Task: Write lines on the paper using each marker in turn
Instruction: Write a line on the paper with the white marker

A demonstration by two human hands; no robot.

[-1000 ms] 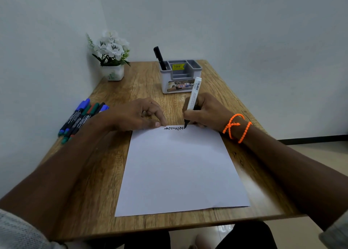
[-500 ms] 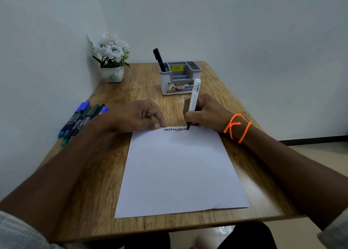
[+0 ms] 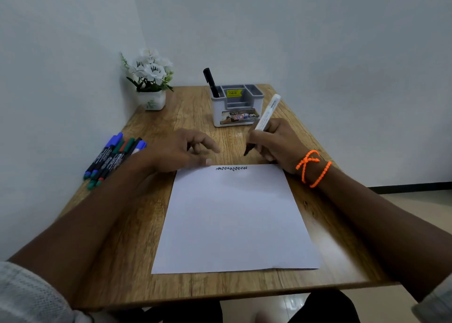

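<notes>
A white sheet of paper (image 3: pixel 232 220) lies on the wooden table (image 3: pixel 127 269), with a short black zigzag line (image 3: pixel 231 168) near its top edge. My right hand (image 3: pixel 277 141) grips a white-barrelled black marker (image 3: pixel 263 121), uncapped, its tip lifted above the table just beyond the paper's top edge. My left hand (image 3: pixel 178 151) hovers at the paper's top left corner, fingers loosely bent, holding nothing. Several capped markers (image 3: pixel 113 159) in blue, green, red and black lie side by side at the table's left.
A white and grey desk organiser (image 3: pixel 236 107) stands at the back centre with one black marker (image 3: pixel 211 82) upright in it. A white pot of white flowers (image 3: pixel 150 78) sits in the back left corner. Walls close off the left and back.
My right hand lifted the marker off the paper and drew it back and right, ending the zigzag. My left hand's fingers rose from the paper's corner.
</notes>
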